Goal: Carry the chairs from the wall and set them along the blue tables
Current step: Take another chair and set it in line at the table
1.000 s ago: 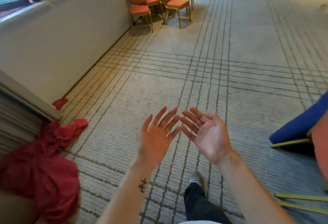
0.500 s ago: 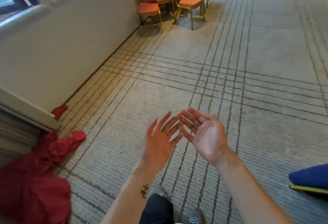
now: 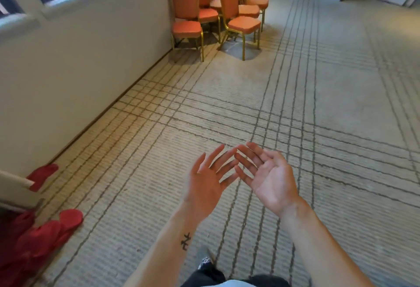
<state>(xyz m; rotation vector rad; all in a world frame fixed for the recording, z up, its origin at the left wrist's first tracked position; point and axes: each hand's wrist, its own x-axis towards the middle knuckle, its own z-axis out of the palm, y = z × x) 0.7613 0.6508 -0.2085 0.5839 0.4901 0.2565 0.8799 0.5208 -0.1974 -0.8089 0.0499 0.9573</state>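
Several orange padded chairs with gold metal legs stand bunched by the wall ahead: one nearest the wall (image 3: 186,28), another just right of it (image 3: 243,24), more behind them. My left hand (image 3: 208,181) and my right hand (image 3: 266,176) are raised in front of me, palms up, fingers spread, fingertips almost meeting. Both hold nothing and are far short of the chairs. No blue table is in view.
A cream wall (image 3: 79,59) with windows runs along the left. Red cloth (image 3: 34,241) lies heaped on the carpet at the lower left beside a white ledge (image 3: 13,184). Striped beige carpet (image 3: 318,105) stretches ahead and right, with doorways at the far back.
The view has moved forward and the chairs look nearer. The blue table at the right edge has dropped out of view. My hands stay raised and empty.
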